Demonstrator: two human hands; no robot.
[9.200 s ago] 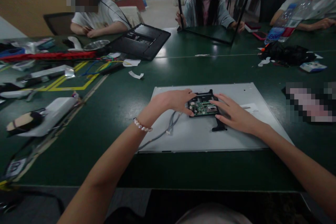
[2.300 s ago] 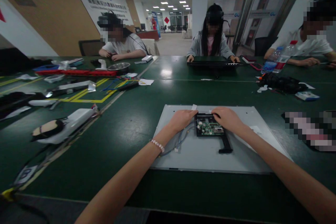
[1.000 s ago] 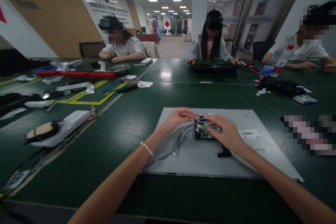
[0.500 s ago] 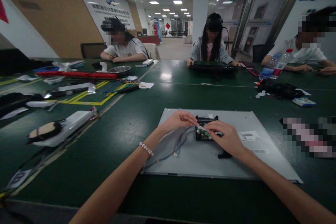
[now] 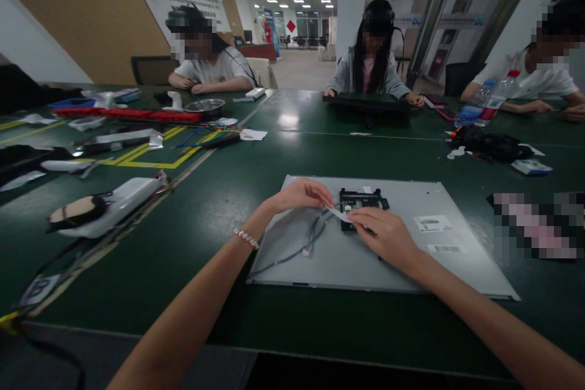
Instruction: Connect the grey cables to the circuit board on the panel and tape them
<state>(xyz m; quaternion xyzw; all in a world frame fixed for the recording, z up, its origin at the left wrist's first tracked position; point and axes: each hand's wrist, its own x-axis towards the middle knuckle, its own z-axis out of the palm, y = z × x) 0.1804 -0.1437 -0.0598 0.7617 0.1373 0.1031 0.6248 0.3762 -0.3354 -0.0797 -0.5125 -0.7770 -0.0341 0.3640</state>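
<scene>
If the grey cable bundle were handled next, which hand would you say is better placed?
Probably the left hand: the grey cable bundle runs closer to it, while the right hand is over by the black frame. Both hands pinch the white strip, though.

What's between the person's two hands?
A white strip, as the head view shows: it spans the gap from the left hand's fingertips to those of the right hand.

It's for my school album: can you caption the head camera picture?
Left hand and right hand pinch a white strip over a gray panel.
</scene>
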